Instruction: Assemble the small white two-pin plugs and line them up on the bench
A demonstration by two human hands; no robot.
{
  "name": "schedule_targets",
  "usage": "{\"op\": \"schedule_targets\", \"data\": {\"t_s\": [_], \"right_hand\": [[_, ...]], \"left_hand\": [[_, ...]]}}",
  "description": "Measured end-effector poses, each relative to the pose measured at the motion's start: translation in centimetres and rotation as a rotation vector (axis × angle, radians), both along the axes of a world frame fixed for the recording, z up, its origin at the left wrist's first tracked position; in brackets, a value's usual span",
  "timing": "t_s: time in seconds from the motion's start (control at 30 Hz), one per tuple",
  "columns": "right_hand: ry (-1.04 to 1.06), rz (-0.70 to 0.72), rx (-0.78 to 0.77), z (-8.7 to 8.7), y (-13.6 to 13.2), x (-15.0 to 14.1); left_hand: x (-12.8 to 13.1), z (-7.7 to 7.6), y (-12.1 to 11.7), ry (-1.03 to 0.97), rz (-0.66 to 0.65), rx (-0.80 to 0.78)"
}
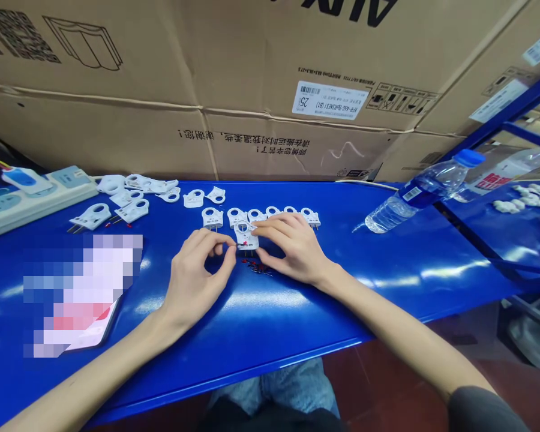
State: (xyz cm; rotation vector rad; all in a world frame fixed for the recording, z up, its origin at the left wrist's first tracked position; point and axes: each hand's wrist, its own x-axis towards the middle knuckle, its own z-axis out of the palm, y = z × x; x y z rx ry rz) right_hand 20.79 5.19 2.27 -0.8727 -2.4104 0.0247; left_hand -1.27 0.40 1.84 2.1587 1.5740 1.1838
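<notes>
My right hand [294, 247] steadies a white plastic plug housing [246, 238] with a round ring on top and two metal pins at its bottom, fingers and thumb at its right side. From the left, thumb and forefinger of my left hand [202, 264] pinch a small red part with thin leads [243, 244] against the housing's lower face. Just below lies a small pile of similar red parts with dark leads [258, 268]. Behind the held housing, a row of several matching white housings [212, 217] stands along the table, partly hidden by my right hand.
More white housings [132, 210] lie loosely at the back left, near a power strip [40, 195]. A phone [90, 339], largely pixelated, rests on the blue table [252, 336]. A tilted water bottle [414, 195] is on the right. Large cardboard boxes [252, 78] wall the back.
</notes>
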Motion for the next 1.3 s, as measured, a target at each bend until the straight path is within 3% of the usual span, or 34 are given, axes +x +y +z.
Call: {"op": "schedule_targets", "data": {"t_s": [0.27,0.43,0.73,1.0,1.3], "right_hand": [[-0.005,-0.127,-0.033,0.3,0.8,0.7],[-0.004,-0.134,-0.027,0.4,0.7,0.7],[0.006,-0.043,-0.047,0.4,0.2,0.3],[0.031,0.031,-0.150,0.0,-0.3,-0.1],[-0.020,-0.044,-0.149,0.4,-0.1,0.0]], "left_hand": [[0.1,-0.7,-0.3,0.157,-0.203,-0.042],[0.0,-1.1,-0.3,0.213,-0.221,-0.055],[-0.5,-1.0,0.0,0.162,-0.034,0.085],[-0.5,-0.7,-0.1,0.305,-0.073,0.162],[-2.7,0.5,1.0,0.549,0.277,0.126]]}}
